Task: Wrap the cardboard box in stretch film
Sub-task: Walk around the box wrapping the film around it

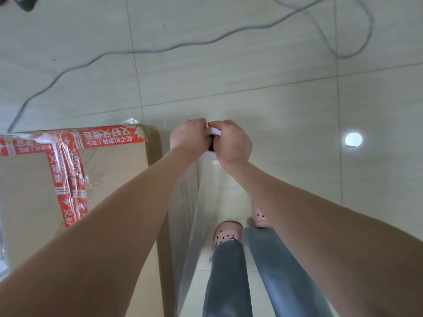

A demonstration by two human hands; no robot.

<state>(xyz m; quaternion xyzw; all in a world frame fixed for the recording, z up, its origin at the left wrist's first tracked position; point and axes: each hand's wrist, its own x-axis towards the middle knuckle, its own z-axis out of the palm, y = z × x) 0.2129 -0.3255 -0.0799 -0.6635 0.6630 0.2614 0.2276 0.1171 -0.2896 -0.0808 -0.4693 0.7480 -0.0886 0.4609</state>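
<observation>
1. The cardboard box [27,191] stands on the tiled floor [274,72]. Only its top and right side show.
2. Red printed tape [109,137] runs along the box's far top edge and in a strip across the top. Clear wrinkled film lies over the taped part.
3. The stretch film roll [209,161] is held upright just beside the box's far right corner. Its white core end shows between the two hands.
4. The left hand [186,136] grips the top end of the roll from the box side, its fingers curled over the core.
5. The right hand [233,143] grips the same end from the other side, fingers curled round it and touching the left hand's fingers.
6. A sheet of clear film [194,236] runs from the roll toward the person, close along the box's right side. Whether it touches the cardboard along its whole length cannot be told.
7. Both forearms reach forward, the left one crossing above the box's top.
8. The person's legs, in blue jeans [229,271], stand on the floor just right of the film sheet. One pink shoe [225,233] is nearer and the other pink shoe [258,216] is a little further ahead.
9. A grey cable [137,51] winds over the floor beyond the box, looping at the far right.
10. A round bright light reflection [353,139] lies on the tiles right of the hands, well apart from them.
</observation>
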